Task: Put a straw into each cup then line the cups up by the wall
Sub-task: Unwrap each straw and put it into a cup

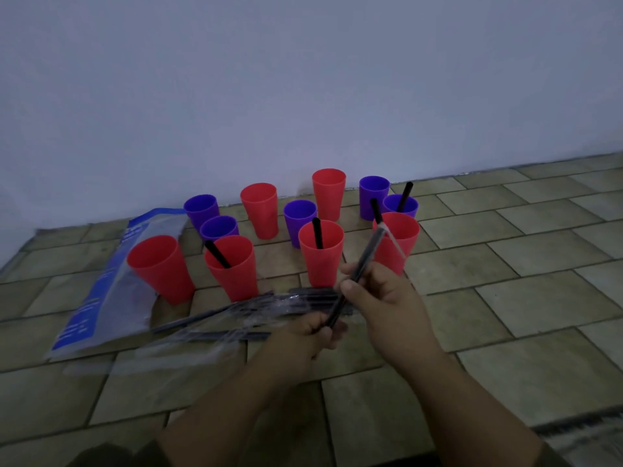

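Several red and purple cups stand on the tiled floor near the wall (pixel 303 79). Black straws stick out of the red cup (pixel 232 267), the red cup (pixel 320 254), the red cup (pixel 401 241) and the purple cup (pixel 401 203). The other cups, such as the red cup (pixel 161 267) at the left, show no straw. My right hand (pixel 381 298) pinches a wrapped black straw (pixel 360 264) that slants up toward the right red cup. My left hand (pixel 313 335) holds that straw's lower end together with a bundle of wrapped straws (pixel 242 315).
A blue and clear plastic bag (pixel 101 305) lies flat on the floor to the left of the cups. Clear wrappers spread under the straw bundle. Bare tiles stretch to the right and toward me. A dark mat edge (pixel 590 433) shows at the lower right.
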